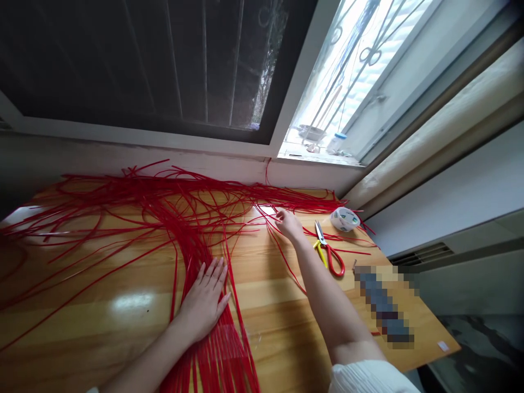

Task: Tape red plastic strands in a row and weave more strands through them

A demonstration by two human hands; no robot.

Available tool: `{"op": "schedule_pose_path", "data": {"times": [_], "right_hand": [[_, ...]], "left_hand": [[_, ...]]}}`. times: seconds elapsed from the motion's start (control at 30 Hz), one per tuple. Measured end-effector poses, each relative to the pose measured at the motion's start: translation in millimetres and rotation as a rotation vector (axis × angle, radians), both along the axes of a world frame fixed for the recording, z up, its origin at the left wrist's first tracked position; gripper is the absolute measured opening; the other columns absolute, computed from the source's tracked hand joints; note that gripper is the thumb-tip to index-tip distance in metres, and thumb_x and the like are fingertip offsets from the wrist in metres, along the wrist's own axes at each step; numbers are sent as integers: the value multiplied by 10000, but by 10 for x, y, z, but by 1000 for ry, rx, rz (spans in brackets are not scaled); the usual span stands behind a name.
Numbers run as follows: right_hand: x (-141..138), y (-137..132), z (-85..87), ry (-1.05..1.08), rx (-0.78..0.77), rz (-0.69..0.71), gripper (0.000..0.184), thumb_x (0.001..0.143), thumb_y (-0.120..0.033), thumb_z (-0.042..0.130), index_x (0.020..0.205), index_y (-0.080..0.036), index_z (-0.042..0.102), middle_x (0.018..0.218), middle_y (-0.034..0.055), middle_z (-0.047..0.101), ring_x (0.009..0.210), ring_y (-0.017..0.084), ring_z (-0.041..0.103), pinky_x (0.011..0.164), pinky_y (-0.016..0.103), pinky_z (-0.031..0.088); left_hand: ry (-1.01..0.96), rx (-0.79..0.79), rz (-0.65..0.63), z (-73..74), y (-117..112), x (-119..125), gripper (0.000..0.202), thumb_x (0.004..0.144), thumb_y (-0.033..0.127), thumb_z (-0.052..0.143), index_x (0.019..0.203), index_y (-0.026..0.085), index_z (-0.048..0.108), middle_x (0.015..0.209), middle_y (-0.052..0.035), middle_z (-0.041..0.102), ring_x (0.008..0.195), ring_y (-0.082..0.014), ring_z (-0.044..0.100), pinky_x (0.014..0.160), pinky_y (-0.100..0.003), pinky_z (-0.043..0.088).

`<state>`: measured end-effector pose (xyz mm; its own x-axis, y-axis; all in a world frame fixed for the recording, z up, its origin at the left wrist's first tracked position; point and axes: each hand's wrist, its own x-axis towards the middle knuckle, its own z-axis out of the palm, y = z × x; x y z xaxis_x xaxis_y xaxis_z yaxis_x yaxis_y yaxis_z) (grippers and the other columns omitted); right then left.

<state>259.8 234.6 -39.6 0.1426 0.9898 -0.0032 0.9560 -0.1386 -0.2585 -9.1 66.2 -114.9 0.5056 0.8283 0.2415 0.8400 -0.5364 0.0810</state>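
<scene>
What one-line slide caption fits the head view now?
Left hand flat on red strands, right hand at loose strands, scissors and tape roll rightward.

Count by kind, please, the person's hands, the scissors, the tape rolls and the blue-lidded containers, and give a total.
Hands: 2 (left hand, right hand)
Scissors: 1 pair
Tape roll: 1
Blue-lidded container: 1
Total: 5
Red strands left out: too many to count.

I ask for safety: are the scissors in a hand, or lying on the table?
On the table: the scissors lie there, apart from the right hand; the left hand rests on red strands.
</scene>
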Motion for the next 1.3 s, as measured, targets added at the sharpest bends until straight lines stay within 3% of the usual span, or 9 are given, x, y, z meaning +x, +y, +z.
{"op": "schedule_pose_path", "data": {"times": [0.17,0.33,0.53,0.63,0.73,0.87,1.0,1.13,1.3], "right_hand": [[64,117,-21,-108,-164,31,162,706,-173,565,842,-148,651,851,116,664,832,215,601,657,253,382],[-53,114,77,-177,-145,48,290,782,-199,496,1054,-161,592,1008,133,647,936,235,588,713,282,390],[-182,8,124,-239,-172,0,194,718,-86,557,891,-116,639,875,159,655,830,244,620,663,281,404],[-256,-26,351,-263,-23,-36,281,820,-95,428,1055,-138,576,1040,168,599,905,233,598,680,282,399],[-356,-68,720,-254,200,-12,306,886,-141,338,1130,-190,516,1129,133,541,909,209,579,673,279,390],[-521,-217,1136,-67,662,106,200,882,-188,391,976,-191,568,998,83,573,785,185,566,619,281,397],[-664,-476,1343,211,957,300,158,875,-185,411,934,-193,557,927,51,570,786,157,556,657,287,438],[-723,-792,1581,417,1197,415,162,903,-247,413,985,-222,551,862,6,556,793,131,561,697,290,458],[-620,-992,1950,453,1395,426,108,873,-262,493,927,-240,584,823,-18,564,773,121,564,647,271,454]], "left_hand": [[7,-12,20,-23,7,24,555,878,402,332,1372,149,353,1458,-108,284,1358,-254,215,1092,-473,188],[3,-44,78,-26,7,62,611,854,398,406,1399,152,285,1455,-137,279,1348,-271,241,1076,-507,191],[1,-76,62,25,-17,50,493,882,397,378,1364,298,352,1454,-94,302,1341,-278,257,1057,-554,183],[-16,-87,66,60,-28,41,496,880,402,374,1366,303,347,1456,-80,304,1345,-270,249,1062,-553,175],[-13,-107,73,86,-33,48,494,878,405,372,1359,291,365,1456,-84,300,1348,-273,242,1063,-555,170],[8,-128,77,95,-36,58,501,876,390,374,1367,296,346,1460,-80,289,1349,-270,236,1067,-548,163],[5,-118,77,77,-44,48,506,878,397,372,1373,301,331,1468,-73,271,1356,-263,220,1072,-543,152],[-9,-103,77,67,-48,37,508,879,403,376,1374,300,329,1466,-70,280,1357,-257,217,1077,-535,147],[-28,-103,70,79,-40,35,516,876,405,382,1378,302,319,1469,-69,276,1359,-257,211,1079,-536,144]]}}
